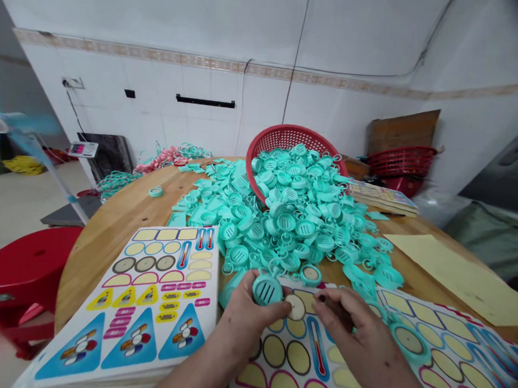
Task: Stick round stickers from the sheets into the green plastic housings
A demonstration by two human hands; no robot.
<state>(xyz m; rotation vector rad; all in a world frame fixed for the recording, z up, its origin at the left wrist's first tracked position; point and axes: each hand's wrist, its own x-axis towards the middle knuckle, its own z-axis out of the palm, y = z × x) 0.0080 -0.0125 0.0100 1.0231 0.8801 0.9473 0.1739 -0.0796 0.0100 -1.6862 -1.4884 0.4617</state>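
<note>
My left hand (249, 313) grips a round teal plastic piece (267, 290) with slots in its face, above a sticker sheet (296, 370). Beside the left thumb is a pale round dial sticker (296, 308); whether it is attached to anything is unclear. My right hand (356, 327) is just right of it, thumb and fingers drawn together. What they pinch, if anything, cannot be made out. Teal pieces with round dials, one (310, 274) beyond the hands and another (409, 342) right of my right hand, lie about.
A heap of teal pieces (283, 226) spills from a tipped red basket (254, 152). Sticker sheets are stacked at left (153, 287), with more sheets at right (449, 340) and yellow paper (454, 275) beyond. A red stool (20, 259) stands left of the wooden table (118, 219).
</note>
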